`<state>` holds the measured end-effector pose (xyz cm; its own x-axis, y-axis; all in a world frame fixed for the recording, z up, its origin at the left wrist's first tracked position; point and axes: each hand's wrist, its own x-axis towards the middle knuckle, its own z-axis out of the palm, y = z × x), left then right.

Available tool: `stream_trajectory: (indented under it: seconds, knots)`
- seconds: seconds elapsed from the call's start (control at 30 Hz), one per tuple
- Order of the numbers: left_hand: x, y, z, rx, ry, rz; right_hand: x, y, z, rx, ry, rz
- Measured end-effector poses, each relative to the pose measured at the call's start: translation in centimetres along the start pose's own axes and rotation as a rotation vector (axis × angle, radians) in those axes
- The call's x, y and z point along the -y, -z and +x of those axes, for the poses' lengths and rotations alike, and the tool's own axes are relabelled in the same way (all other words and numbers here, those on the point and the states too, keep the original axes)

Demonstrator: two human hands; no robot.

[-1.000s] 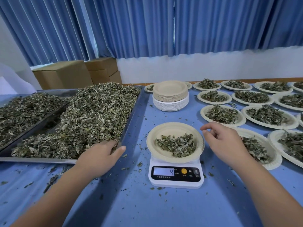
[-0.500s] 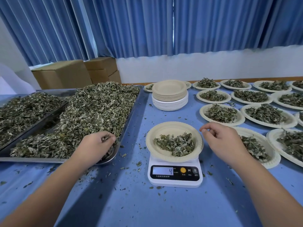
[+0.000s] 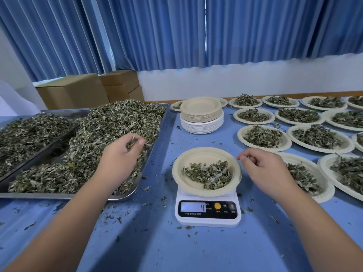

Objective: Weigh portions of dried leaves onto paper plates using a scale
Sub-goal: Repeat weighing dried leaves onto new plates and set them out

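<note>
Trays (image 3: 59, 195) of dried leaves (image 3: 110, 130) sit at 9 to 10 o'clock from the scale (image 3: 207, 213), heaped pretty high. Left hand (image 3: 119, 156) is over the right end of the nearer one, fingers clenched round a bunch of leaves held just above the heap. Scale's dead centre and the display reads 4. The paper plate (image 3: 182, 183) on it has a small pile of leaves in the middle. Stack of empty plates (image 3: 201, 116) is at 12 o'clock. Right hand (image 3: 265, 171) hovers just beside the plate's rim at 3 o'clock, fingers loosely curled, nothing in them as far as I can see. Filled plates (image 3: 263, 137) spread from 1 to 3 o'clock.
</note>
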<state>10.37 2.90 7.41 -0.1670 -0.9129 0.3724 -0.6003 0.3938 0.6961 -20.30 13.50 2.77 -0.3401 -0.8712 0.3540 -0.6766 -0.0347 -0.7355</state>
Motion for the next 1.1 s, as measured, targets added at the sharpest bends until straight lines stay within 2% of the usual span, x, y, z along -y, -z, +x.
stream_trajectory:
  seconds: [0.17, 0.47, 0.6, 0.67, 0.77, 0.93, 1.1]
  knots:
    - [-4.2, -2.6, -0.1, 0.044, -0.086, -0.079, 0.0, 0.1, -0.1, 0.007, 0.0, -0.004]
    - [-7.2, -8.3, 0.7, 0.429, -0.204, 0.0, 0.0, 0.1, -0.1, 0.005, -0.004, 0.0]
    - [-7.2, -9.0, -0.2, 0.519, -0.243, -0.074, -0.1, 0.0, 0.0, 0.0, 0.012, -0.015]
    - [-7.0, -8.6, -0.4, 0.49, -0.234, -0.149, -0.2, -0.1, 0.0, -0.001, 0.018, -0.01]
    - [-6.2, -8.0, -0.3, 0.361, -0.211, -0.301, -0.3, -0.2, 0.0, 0.004, 0.023, -0.01]
    - [-4.3, -7.6, -0.1, 0.255, -0.088, -0.44, -0.3, -0.3, 0.0, 0.003, 0.031, 0.0]
    - [-1.9, -7.5, -1.0, -0.025, 0.033, -0.489, -0.4, -0.4, 0.0, 0.001, 0.047, -0.005]
